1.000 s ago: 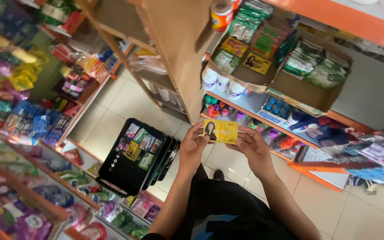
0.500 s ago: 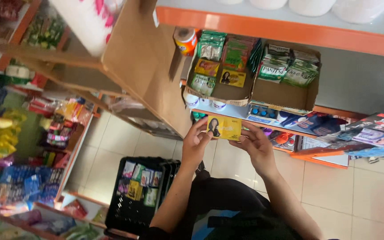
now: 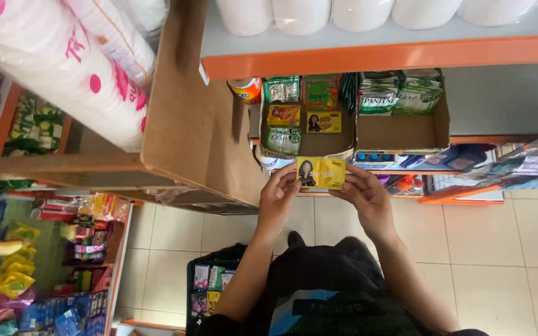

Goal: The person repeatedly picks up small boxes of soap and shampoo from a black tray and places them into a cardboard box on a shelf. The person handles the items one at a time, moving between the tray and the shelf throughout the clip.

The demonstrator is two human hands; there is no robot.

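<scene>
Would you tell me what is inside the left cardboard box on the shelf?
The left cardboard box holds green, yellow and orange sachets; its lower front contents are covered.

Two hands show: the left hand and the right hand. Together they pinch one yellow sachet. Far off, two open cardboard boxes sit side by side on a shelf: the left box and the right box. One more yellow packet of the same kind lies in the left box. At the very top, five white rolls stand in a row. One black basket sits near, on the floor.
</scene>
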